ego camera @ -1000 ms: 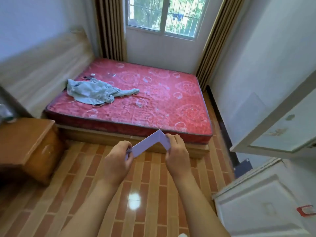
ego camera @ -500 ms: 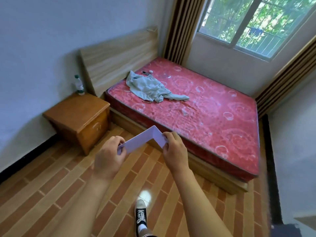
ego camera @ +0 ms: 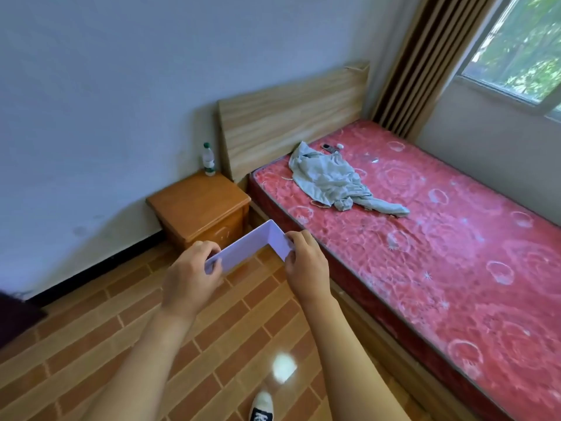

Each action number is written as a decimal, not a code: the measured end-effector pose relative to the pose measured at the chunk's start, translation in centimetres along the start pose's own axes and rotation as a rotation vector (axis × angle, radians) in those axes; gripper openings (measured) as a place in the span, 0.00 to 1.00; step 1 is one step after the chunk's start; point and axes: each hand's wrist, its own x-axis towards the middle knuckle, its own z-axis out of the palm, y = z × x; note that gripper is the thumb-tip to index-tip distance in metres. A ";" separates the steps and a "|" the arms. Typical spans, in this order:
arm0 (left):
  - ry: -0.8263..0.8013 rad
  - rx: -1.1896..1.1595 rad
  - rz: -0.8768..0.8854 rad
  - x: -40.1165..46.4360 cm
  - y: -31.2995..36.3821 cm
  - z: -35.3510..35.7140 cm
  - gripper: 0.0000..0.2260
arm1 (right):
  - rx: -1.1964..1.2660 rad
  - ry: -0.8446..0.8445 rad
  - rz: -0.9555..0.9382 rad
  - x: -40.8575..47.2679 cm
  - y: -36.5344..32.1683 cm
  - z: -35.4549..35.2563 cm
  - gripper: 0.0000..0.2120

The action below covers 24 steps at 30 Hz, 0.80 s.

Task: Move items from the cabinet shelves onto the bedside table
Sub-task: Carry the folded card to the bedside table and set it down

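A pale lilac rectangular tray or box (ego camera: 253, 245) is carried in front of me at chest height, over the floor. My left hand (ego camera: 192, 276) grips its near left end and my right hand (ego camera: 306, 259) pinches its right side. The wooden bedside table (ego camera: 198, 205) stands just beyond the box, against the white wall and left of the bed. A clear water bottle with a green cap (ego camera: 208, 161) stands at the back edge of the table's top. The cabinet is out of view.
A bed with a red patterned mattress (ego camera: 425, 238) and a wooden headboard (ego camera: 291, 117) fills the right side. A grey-green garment (ego camera: 329, 180) lies on it near small items. Brick-patterned tile floor (ego camera: 91, 344) lies below; my shoe (ego camera: 261, 407) shows at the bottom.
The view has swung left and come closer to the bedside table, which now lies straight ahead of the box. Both hands keep the same hold on the box.
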 end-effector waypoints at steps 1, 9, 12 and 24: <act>0.013 0.010 -0.007 0.5 0.0 0.0 0.05 | 0.017 -0.006 -0.015 0.9 0.2 0.3 0.21; 0.165 0.104 -0.055 3.5 -2.4 -0.9 0.08 | 0.102 -0.023 -0.084 6.0 -0.7 3.7 0.15; 0.189 0.128 -0.050 4.8 -4.1 -0.9 0.06 | 0.090 -0.006 -0.132 7.7 -1.1 5.1 0.12; 0.182 0.100 -0.037 14.5 -12.9 0.6 0.07 | -0.131 0.005 -0.192 16.9 -4.5 12.6 0.16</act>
